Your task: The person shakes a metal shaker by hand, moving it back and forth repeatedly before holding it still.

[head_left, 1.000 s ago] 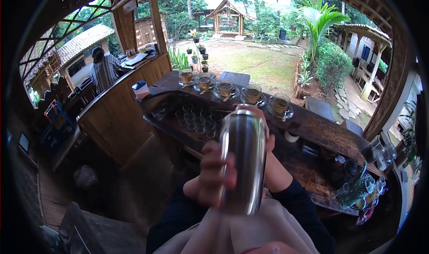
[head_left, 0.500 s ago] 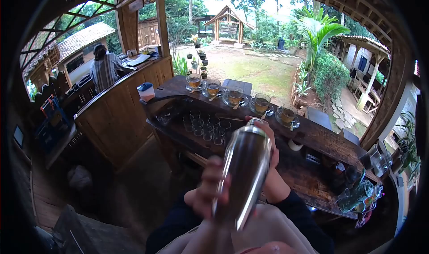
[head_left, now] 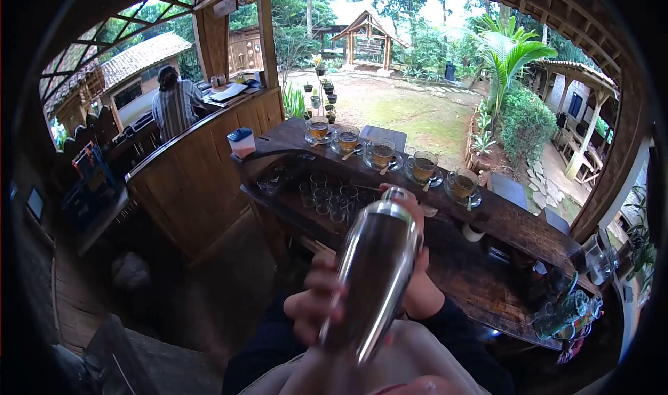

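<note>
A shiny metal cocktail shaker (head_left: 376, 270) is held tilted in front of my chest, its capped end pointing up and away. My left hand (head_left: 316, 301), slightly blurred, has its fingers curled against the lower left side of the shaker. Behind its upper right side is my right hand (head_left: 415, 224), wrapped round near the cap. Beyond the shaker, a glass cup of amber drink (head_left: 382, 154) stands on a saucer in a row of several such cups along the raised counter ledge. Several small clear glasses (head_left: 323, 204) stand on the lower counter shelf to the left of the shaker.
The dark wooden counter (head_left: 515, 221) runs across in front of me. A lidded plastic container (head_left: 241, 142) stands at its left end, and glass bottles (head_left: 574, 308) at its right. A person in a striped shirt (head_left: 175, 106) is behind a wooden partition (head_left: 202, 193) at the left.
The view has swung slightly left, so the counter and cups appear further right and lower. Both hands remain on the shaker, which has shifted a little left in view.
</note>
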Demonstrator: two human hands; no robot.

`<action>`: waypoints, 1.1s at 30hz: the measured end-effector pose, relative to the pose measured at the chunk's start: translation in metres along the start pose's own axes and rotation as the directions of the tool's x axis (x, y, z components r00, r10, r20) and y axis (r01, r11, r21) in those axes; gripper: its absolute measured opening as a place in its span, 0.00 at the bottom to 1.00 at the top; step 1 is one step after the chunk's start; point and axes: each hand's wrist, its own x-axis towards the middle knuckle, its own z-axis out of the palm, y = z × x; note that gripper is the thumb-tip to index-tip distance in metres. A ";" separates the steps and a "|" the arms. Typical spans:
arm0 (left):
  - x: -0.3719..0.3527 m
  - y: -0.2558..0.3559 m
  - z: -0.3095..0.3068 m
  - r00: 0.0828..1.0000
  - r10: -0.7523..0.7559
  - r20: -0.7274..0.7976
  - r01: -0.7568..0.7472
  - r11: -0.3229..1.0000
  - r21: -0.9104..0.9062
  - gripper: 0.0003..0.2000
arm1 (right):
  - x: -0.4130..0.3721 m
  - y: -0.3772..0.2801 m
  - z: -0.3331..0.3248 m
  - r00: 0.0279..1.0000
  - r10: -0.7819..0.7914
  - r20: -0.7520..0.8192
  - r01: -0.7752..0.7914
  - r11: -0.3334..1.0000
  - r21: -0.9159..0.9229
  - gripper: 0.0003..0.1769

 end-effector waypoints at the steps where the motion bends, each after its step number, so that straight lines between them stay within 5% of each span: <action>1: -0.004 -0.002 0.002 1.000 0.004 -0.001 -0.004 1.000 0.000 0.48 | -0.001 0.002 0.005 0.996 -0.078 0.033 0.075 0.993 0.093 0.43; 3: -0.012 -0.004 0.002 0.979 0.137 -0.154 -0.158 0.979 -0.129 0.51 | -0.010 0.013 0.004 0.995 -0.100 0.010 0.097 0.982 0.161 0.44; 4: -0.029 -0.004 -0.023 0.987 -0.148 0.067 0.151 0.987 -0.046 0.43 | -0.016 0.018 -0.001 0.995 0.084 -0.059 -0.084 0.996 0.006 0.43; 5: -0.046 -0.003 -0.048 0.866 -0.433 0.249 0.422 0.901 0.100 0.35 | -0.043 0.065 -0.018 0.918 0.389 -0.074 -0.345 0.877 0.334 0.40; 6: -0.041 -0.029 -0.026 0.865 -0.425 0.268 0.304 0.867 0.394 0.36 | -0.070 0.107 -0.033 0.759 0.650 0.013 -0.517 0.592 0.618 0.38; 7: -0.040 -0.042 -0.019 0.693 -0.663 0.282 0.518 0.730 0.445 0.35 | -0.051 0.080 -0.032 0.773 0.634 0.002 -0.615 0.749 0.247 0.35; 8: -0.039 -0.050 -0.017 0.383 -0.882 0.273 0.788 0.467 0.402 0.40 | -0.044 0.062 -0.023 0.776 0.631 -0.015 -0.584 0.727 0.361 0.35; 10: -0.054 -0.053 -0.025 0.464 -0.830 0.311 0.721 0.557 0.412 0.42 | -0.061 0.072 -0.029 0.684 0.728 -0.049 -0.660 0.646 0.383 0.37; 11: -0.047 -0.044 -0.017 0.585 -0.759 0.287 0.686 0.651 0.325 0.38 | -0.057 0.070 -0.032 0.687 0.724 -0.052 -0.656 0.650 0.385 0.37; 13: -0.030 -0.009 -0.013 0.800 -0.533 0.275 0.472 0.842 0.261 0.35 | -0.051 0.046 -0.029 0.780 0.577 0.242 -0.569 0.493 0.659 0.45; 14: -0.023 0.004 -0.017 0.882 -0.360 0.305 0.281 0.920 0.272 0.36 | -0.021 0.015 -0.024 0.882 0.427 0.201 -0.471 0.827 0.307 0.54; 15: -0.017 0.006 0.012 0.996 -0.074 0.047 0.070 0.993 0.092 0.38 | -0.004 -0.001 -0.024 0.949 0.199 0.245 -0.253 0.944 0.211 0.56; 16: -0.017 0.006 0.040 0.949 0.183 -0.258 -0.194 0.981 -0.017 0.39 | 0.003 -0.009 -0.028 0.950 -0.033 0.310 -0.007 0.992 0.126 0.58; 17: -0.016 0.010 0.038 0.949 0.182 -0.257 -0.192 0.981 -0.013 0.39 | 0.002 -0.009 -0.033 0.958 -0.025 0.284 0.000 0.996 0.087 0.58; 18: -0.014 0.015 0.031 0.993 -0.050 -0.107 0.058 0.996 0.068 0.39 | -0.001 -0.007 -0.040 0.966 -0.019 0.258 0.007 0.999 0.048 0.58; 19: -0.014 0.018 0.029 0.956 -0.292 0.021 0.284 0.942 0.181 0.40 | -0.001 0.002 -0.051 0.966 0.070 0.247 -0.056 0.997 -0.060 0.56; 20: -0.032 0.002 0.027 0.957 -0.290 0.019 0.282 0.941 0.185 0.40 | -0.015 0.026 -0.060 0.952 0.230 0.204 -0.237 0.971 0.010 0.53; 22: -0.079 -0.040 0.019 0.700 -0.677 0.228 0.546 0.713 0.439 0.43 | -0.038 0.055 -0.080 0.730 0.664 0.160 -0.683 0.712 0.163 0.51; 25: -0.063 -0.025 0.044 0.574 -0.796 0.195 0.701 0.600 0.386 0.40 | -0.042 0.042 -0.087 0.682 0.721 0.127 -0.715 0.620 0.322 0.51; 26: -0.056 -0.016 0.049 0.715 -0.665 0.216 0.569 0.733 0.372 0.39 | -0.035 0.030 -0.089 0.683 0.719 0.131 -0.715 0.620 0.323 0.51; 27: -0.050 -0.002 0.050 0.824 -0.517 0.234 0.422 0.834 0.356 0.38 | -0.025 0.007 -0.091 0.818 0.540 0.197 -0.575 0.775 0.261 0.52; 28: -0.047 0.020 0.045 0.806 -0.545 0.232 0.479 0.830 0.285 0.34 | -0.015 -0.013 -0.094 0.902 0.336 0.273 -0.397 0.893 0.211 0.52; 29: -0.026 0.027 0.070 0.978 -0.146 0.151 0.118 0.976 0.183 0.31 | -0.002 -0.025 -0.101 0.946 0.104 0.309 -0.140 0.985 0.097 0.54; 30: -0.026 0.034 0.084 1.000 0.010 0.012 -0.010 1.000 0.009 0.30 | 0.010 -0.038 -0.108 0.919 -0.130 0.372 0.141 0.990 -0.004 0.55; 31: -0.028 0.038 0.093 0.977 0.148 -0.151 -0.169 0.975 -0.144 0.29 | 0.011 -0.058 -0.108 0.910 -0.165 0.380 0.171 0.985 0.017 0.58; 32: -0.037 0.036 0.093 0.977 0.152 -0.152 -0.174 0.974 -0.143 0.29 | 0.006 -0.057 -0.112 0.909 -0.168 0.383 0.174 0.985 0.018 0.58; 33: -0.054 0.029 0.084 1.000 -0.007 -0.022 0.006 0.999 -0.034 0.31 | -0.002 -0.049 -0.116 0.943 -0.071 0.325 0.078 0.997 -0.008 0.58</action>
